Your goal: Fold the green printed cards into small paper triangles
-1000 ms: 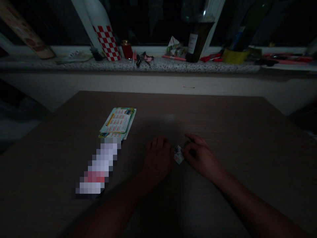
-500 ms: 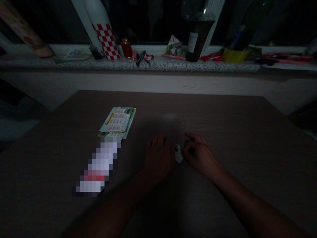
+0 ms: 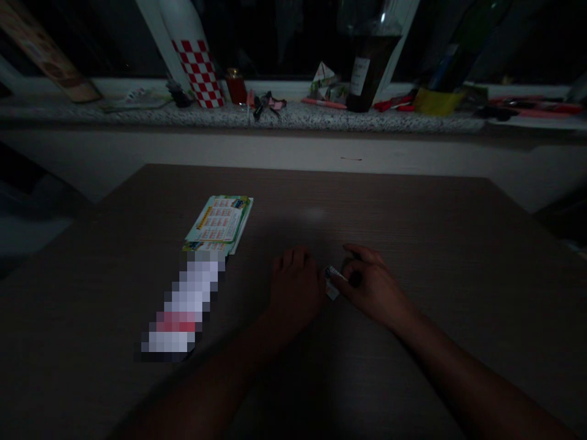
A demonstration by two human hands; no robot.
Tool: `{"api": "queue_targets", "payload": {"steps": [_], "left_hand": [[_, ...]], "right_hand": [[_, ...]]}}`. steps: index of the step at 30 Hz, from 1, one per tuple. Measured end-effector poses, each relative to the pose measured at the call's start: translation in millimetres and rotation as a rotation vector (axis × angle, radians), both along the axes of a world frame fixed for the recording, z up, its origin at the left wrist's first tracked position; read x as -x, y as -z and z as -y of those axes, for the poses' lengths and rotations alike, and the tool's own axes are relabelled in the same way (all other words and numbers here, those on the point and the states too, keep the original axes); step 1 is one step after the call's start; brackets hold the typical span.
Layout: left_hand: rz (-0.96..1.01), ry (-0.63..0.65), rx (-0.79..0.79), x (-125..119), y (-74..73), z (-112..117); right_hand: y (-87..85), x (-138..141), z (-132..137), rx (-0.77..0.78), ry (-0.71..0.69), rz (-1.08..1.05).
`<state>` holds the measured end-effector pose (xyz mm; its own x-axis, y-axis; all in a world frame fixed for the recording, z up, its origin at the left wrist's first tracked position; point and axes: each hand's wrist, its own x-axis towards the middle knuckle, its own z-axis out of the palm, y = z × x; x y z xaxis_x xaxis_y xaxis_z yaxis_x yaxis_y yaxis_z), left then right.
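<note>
Right grip [image 3: 372, 287] touches small paper [image 3: 332, 292]; contents of dark bottle [image 3: 370, 80] unclear.

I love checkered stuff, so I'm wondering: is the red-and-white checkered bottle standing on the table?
No, the checkered bottle stands on the speckled windowsill, beyond the far edge of the table.

Partial count, brown wood-grain table [image 3: 458, 275]: one small printed paper piece [image 3: 332, 292], one stack of white-and-green calendar cards [image 3: 219, 220], card total unclear. Speckled grey sill [image 3: 330, 124]: one red-and-white checkered bottle [image 3: 200, 73], one white-labelled dark bottle [image 3: 361, 76], one red gold-capped jar [image 3: 236, 90].
</note>
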<state>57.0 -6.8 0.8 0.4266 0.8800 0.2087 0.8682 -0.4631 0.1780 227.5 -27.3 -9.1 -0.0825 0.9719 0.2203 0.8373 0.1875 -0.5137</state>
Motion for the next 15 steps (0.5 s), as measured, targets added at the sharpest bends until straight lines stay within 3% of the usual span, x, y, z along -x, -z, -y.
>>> {"api": "queue_targets", "payload": {"steps": [8, 15], "left_hand": [[-0.025, -0.002, -0.026, -1.4, 1.7, 0.5], [-0.039, -0.008, -0.023, -1.5, 1.2, 0.0]], "right_hand": [[5.1, -1.3, -2.8, 0.005, 0.013, 0.006], [-3.1, -7.5, -1.7, 0.074, 0.009, -0.044]]}}
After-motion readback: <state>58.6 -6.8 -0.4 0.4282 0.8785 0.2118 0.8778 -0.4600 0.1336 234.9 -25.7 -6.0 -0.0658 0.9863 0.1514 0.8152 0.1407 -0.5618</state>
